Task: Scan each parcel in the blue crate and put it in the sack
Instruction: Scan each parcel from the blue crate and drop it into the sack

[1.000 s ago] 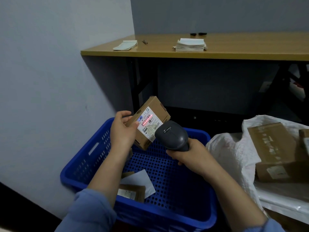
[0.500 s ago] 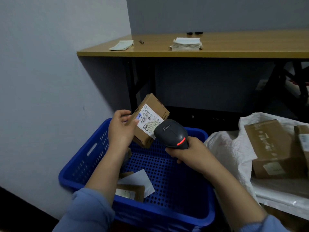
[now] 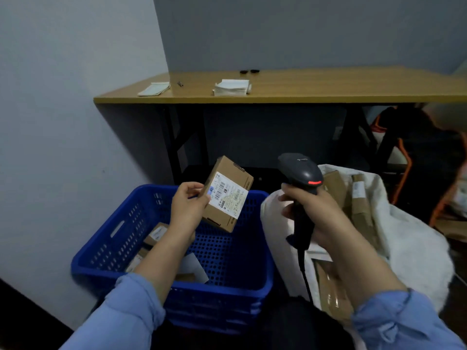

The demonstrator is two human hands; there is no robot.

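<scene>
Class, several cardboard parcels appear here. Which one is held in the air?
The small labelled box gripped by the left hand above the blue crate; the others lie inside the crate or the white sack.

Small brown cardboard parcel [image 3: 228, 195] held above the blue perforated plastic crate [image 3: 121, 238]; white woven sack [image 3: 409, 248] just right of the crate.
Parcel tilted, white barcode label facing up, left edge pinched by the left hand [image 3: 188, 208]. More small brown parcels [image 3: 156, 233] and a white slip lie on the crate floor. The sack is open and has brown cardboard boxes [image 3: 336, 188] inside. The dark grey handheld scanner [image 3: 302, 173], its red light lit, is gripped upright by the right hand [image 3: 313, 213] over the sack.
</scene>
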